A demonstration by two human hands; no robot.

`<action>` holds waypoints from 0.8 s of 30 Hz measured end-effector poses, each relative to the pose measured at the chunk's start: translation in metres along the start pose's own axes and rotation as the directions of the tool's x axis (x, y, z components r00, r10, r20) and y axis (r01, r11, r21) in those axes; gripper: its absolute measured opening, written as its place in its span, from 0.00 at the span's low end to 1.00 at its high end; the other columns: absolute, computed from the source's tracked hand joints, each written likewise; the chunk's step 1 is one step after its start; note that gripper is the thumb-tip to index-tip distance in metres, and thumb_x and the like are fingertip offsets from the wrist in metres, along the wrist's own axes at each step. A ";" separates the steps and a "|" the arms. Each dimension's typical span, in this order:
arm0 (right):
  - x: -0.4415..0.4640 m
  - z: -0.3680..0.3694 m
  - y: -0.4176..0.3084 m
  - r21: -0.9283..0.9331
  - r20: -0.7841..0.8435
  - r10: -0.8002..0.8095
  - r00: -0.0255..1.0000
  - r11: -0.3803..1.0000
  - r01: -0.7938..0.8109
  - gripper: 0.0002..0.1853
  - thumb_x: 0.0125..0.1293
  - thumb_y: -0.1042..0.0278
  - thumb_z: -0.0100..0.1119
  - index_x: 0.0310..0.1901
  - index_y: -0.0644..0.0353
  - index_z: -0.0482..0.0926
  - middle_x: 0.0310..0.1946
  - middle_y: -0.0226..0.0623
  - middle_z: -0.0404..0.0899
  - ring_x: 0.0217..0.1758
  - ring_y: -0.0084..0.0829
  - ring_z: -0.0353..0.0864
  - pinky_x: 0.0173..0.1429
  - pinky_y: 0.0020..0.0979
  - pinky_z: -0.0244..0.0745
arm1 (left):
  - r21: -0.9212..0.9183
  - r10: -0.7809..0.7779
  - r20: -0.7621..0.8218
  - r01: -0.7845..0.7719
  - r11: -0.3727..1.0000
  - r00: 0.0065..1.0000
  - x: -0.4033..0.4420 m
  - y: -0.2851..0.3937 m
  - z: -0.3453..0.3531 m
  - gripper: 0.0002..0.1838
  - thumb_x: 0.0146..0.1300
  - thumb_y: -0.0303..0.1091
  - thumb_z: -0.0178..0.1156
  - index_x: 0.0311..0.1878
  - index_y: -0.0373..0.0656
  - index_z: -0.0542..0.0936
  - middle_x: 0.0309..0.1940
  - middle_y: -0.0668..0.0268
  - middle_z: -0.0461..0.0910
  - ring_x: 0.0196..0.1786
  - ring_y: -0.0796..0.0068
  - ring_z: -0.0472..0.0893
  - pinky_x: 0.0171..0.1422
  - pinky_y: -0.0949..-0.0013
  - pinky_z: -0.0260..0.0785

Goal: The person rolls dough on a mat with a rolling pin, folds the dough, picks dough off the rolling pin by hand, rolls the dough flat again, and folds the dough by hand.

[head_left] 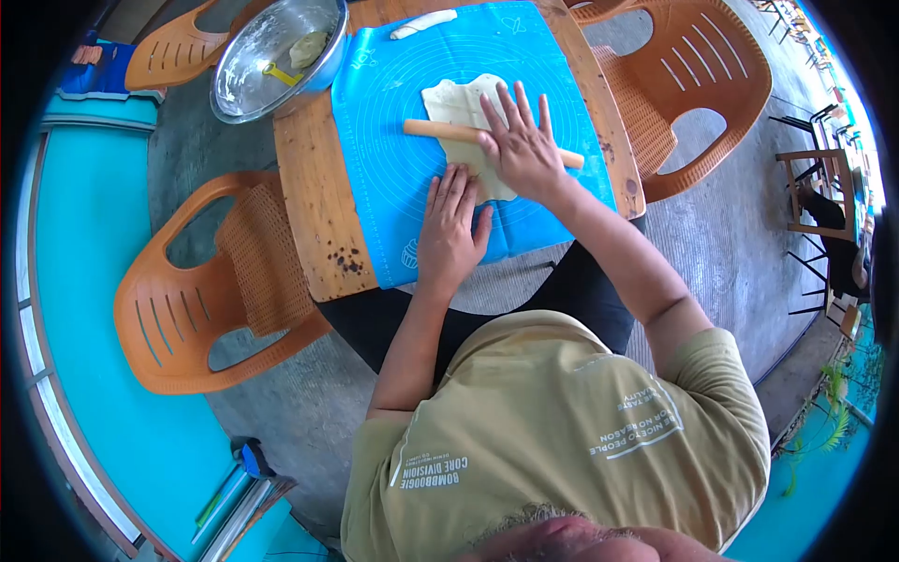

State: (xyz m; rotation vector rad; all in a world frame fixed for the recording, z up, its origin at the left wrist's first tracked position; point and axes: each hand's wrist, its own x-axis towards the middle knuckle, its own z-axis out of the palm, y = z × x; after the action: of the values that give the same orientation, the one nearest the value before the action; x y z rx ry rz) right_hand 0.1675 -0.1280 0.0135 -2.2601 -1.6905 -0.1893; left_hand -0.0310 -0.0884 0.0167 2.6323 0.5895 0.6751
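A flat sheet of pale dough [459, 101] lies on the blue baking mat [375, 206]. Across it, slightly slanted, rests a wooden rolling pin [431, 128]. My right hand [526, 150] lies over the pin's right part with fingers spread and the palm on the wood. At the dough's lower left edge, my left hand [451, 225] is laid flat, its fingers stretched out and fingertips on the sheet. The left hand is just below the pin and holds nothing.
On the table's [309, 225] far left stands a metal bowl [229, 80] with dough [307, 50] and a yellow utensil [281, 74] inside. A rolled dough piece [423, 24] lies at the mat's far edge. Orange chairs [178, 300] flank the table.
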 end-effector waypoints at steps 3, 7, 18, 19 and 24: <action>0.050 0.017 0.037 -0.083 -0.011 0.134 0.991 0.987 -0.134 0.36 0.86 0.41 0.31 0.85 0.53 0.57 0.87 0.50 0.48 0.92 0.54 0.38 0.88 0.66 0.29 | -0.003 -0.010 0.002 0.010 1.000 1.000 -0.001 -0.002 -0.001 0.25 0.77 0.41 0.60 0.67 0.30 0.79 0.74 0.47 0.74 0.82 0.49 0.67 0.87 0.44 0.55; 0.100 0.031 0.071 -0.158 -0.088 0.266 0.960 0.948 -0.277 0.36 0.86 0.40 0.30 0.85 0.53 0.57 0.87 0.51 0.49 0.91 0.54 0.39 0.88 0.66 0.30 | -0.003 -0.003 -0.018 0.003 1.000 1.000 -0.002 -0.002 0.000 0.25 0.77 0.41 0.60 0.67 0.30 0.79 0.74 0.47 0.74 0.82 0.49 0.67 0.87 0.44 0.55; 0.046 0.025 0.031 -0.015 0.002 0.183 0.983 0.983 -0.183 0.36 0.86 0.42 0.31 0.85 0.56 0.57 0.87 0.55 0.49 0.91 0.58 0.39 0.88 0.68 0.29 | 0.003 -0.001 0.020 0.001 1.000 1.000 0.000 0.000 -0.002 0.25 0.77 0.42 0.60 0.67 0.30 0.79 0.74 0.47 0.74 0.82 0.49 0.68 0.87 0.45 0.55; 0.063 0.031 0.044 -0.005 -0.008 0.232 0.973 0.973 -0.232 0.36 0.86 0.42 0.31 0.85 0.56 0.57 0.87 0.55 0.48 0.91 0.59 0.38 0.87 0.69 0.29 | -0.005 0.001 0.006 -0.001 1.000 1.000 -0.002 -0.001 -0.001 0.26 0.77 0.42 0.60 0.67 0.30 0.79 0.75 0.47 0.74 0.82 0.49 0.68 0.87 0.45 0.55; 0.119 0.039 0.078 -0.140 -0.235 0.272 0.933 0.941 -0.309 0.35 0.86 0.44 0.35 0.85 0.57 0.57 0.87 0.55 0.48 0.91 0.58 0.39 0.87 0.70 0.30 | 0.009 0.002 -0.010 -0.002 1.000 1.000 -0.001 -0.004 0.000 0.26 0.78 0.42 0.59 0.67 0.29 0.79 0.75 0.47 0.73 0.82 0.49 0.67 0.87 0.44 0.55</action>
State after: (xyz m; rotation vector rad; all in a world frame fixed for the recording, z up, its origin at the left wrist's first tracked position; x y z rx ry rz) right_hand 0.2740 -0.0266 -0.0016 -2.4821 -1.2560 -0.5087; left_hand -0.0326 -0.0855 0.0149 2.6391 0.5944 0.6885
